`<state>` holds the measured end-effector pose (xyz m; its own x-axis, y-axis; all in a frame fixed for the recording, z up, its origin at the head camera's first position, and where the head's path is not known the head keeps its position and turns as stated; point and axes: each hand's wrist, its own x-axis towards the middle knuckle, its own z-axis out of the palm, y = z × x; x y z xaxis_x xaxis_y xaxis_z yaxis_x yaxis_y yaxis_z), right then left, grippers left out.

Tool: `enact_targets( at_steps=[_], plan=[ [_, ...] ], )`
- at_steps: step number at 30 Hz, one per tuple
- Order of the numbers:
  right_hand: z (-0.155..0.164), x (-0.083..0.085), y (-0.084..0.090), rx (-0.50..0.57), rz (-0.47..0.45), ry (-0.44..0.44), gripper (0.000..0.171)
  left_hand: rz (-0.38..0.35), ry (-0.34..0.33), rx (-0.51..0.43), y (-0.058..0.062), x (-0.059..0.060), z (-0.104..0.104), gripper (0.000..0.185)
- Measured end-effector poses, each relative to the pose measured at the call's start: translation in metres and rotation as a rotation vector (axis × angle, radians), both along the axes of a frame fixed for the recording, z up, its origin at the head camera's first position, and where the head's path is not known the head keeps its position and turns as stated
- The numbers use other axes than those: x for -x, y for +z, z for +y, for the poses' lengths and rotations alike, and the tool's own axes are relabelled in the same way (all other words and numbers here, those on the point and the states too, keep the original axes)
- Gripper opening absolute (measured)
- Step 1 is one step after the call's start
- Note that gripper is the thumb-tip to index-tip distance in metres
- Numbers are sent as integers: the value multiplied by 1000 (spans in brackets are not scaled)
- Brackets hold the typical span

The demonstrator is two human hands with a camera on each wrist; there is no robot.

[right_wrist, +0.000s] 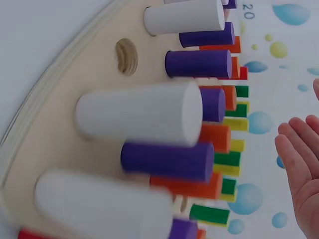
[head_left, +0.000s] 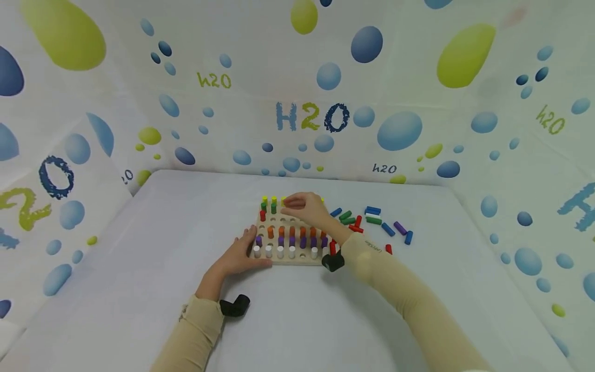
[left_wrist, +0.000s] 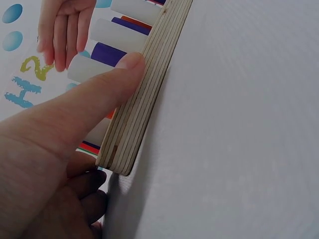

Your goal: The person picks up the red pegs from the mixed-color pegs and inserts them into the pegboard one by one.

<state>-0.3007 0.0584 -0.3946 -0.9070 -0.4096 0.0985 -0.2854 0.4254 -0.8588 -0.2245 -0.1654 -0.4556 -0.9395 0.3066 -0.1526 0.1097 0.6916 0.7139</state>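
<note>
On white tabletop (head_left: 279,330), wooden pegboard (head_left: 288,262), loose pegs (head_left: 388,229), H2O-print backdrop (head_left: 251,93) behind.

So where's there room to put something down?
Bare table lies in front of the pegboard between the sleeves, left of the left hand, and right of the loose pegs. It's crowded on the pegboard and just right of it.

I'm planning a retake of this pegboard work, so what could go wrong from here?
The right hand reaches over the pegboard, so the black wrist camera might knock a nearby white peg. The loose red peg beside the right sleeve looks round-sided and could roll if brushed. The left hand holds only the near-left corner, so a hard push elsewhere might shift the board.
</note>
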Motion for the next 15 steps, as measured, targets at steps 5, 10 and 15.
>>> enact_targets(
  at_steps=[5, 10, 15],
  plan=[
    [18, -4, 4, 23, 33, 23, 38, 0, 12, 15, 0, 1, 2, 113],
    [32, -11, 7, 4, 37, 32, 39, 9, 8, 27, -1, 0, 3, 111],
    [45, -17, 11, -3, 35, 27, 38, 16, 2, 30, -1, 0, 4, 111]
  ],
)
